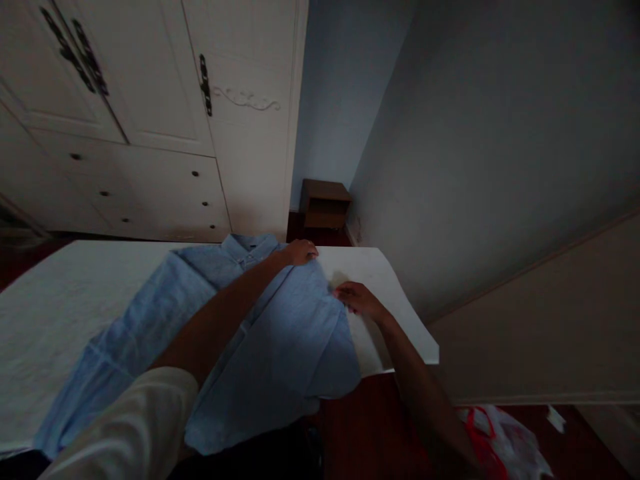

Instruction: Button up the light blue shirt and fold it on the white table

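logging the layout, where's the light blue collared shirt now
In the head view, the shirt lies left of centre across the white table, with the left hand near its collar and the right hand at its right edge.

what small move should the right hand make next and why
Probably smooth the side edge of the blue shirt with the right hand: its fingers are at that edge, while the left hand lies on the shirt near the collar and could steady it.

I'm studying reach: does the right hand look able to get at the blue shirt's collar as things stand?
Probably not by a straight path: the left hand and left forearm extend over the blue shirt, between the right hand, at its side edge, and the collar.
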Motion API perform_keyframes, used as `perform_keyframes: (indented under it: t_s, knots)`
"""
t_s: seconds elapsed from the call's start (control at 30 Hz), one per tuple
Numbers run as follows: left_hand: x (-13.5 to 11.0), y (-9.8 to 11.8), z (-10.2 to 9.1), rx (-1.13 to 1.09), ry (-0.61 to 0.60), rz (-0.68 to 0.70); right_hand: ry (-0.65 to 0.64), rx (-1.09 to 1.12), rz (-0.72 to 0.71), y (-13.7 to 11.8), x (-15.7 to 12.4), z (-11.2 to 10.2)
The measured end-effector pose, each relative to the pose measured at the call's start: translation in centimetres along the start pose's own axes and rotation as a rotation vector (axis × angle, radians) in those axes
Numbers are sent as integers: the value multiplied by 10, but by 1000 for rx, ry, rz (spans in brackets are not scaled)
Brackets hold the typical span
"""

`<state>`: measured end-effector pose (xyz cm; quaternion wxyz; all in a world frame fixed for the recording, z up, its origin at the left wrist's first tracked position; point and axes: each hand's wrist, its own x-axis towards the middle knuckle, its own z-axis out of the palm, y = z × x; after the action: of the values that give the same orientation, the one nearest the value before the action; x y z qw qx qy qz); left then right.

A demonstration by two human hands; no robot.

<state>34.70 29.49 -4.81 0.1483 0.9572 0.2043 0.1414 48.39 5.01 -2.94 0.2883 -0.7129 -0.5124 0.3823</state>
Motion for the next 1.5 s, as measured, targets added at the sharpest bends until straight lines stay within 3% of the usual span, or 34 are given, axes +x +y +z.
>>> perform_keyframes:
  t_s: [0.07, 0.2, 0.33, 0.5, 0.63, 0.83, 1.07, 1.2, 1.5]
  knots:
    - [2, -2, 4, -6, -9, -1, -50, 36, -86, 1, -5, -1]
    - [11, -4, 10, -44, 8, -41, -5, -31, -274, 7, -16, 1]
    - [17, -8, 16, -127, 56, -75, -87, -71, -379, 19, -23, 3]
    - [17, -18, 21, -269, 126, -132, 126, -210, -392, 25, -21, 14]
    - [17, -24, 24, -355, 162, -157, 149, -398, -484, 18, -17, 23]
    - [18, -23, 30, -414, 200, -171, 261, -713, -347, 9, -19, 31]
    - [14, -18, 35, -398, 237, -179, 128, -1035, -385, -11, -24, 26]
    - [13, -15, 38, -370, 265, -198, 98, -1094, -362, -16, -25, 26]
    - [6, -12, 29, -227, 265, -174, 180, -1032, -166, -8, -28, 28]
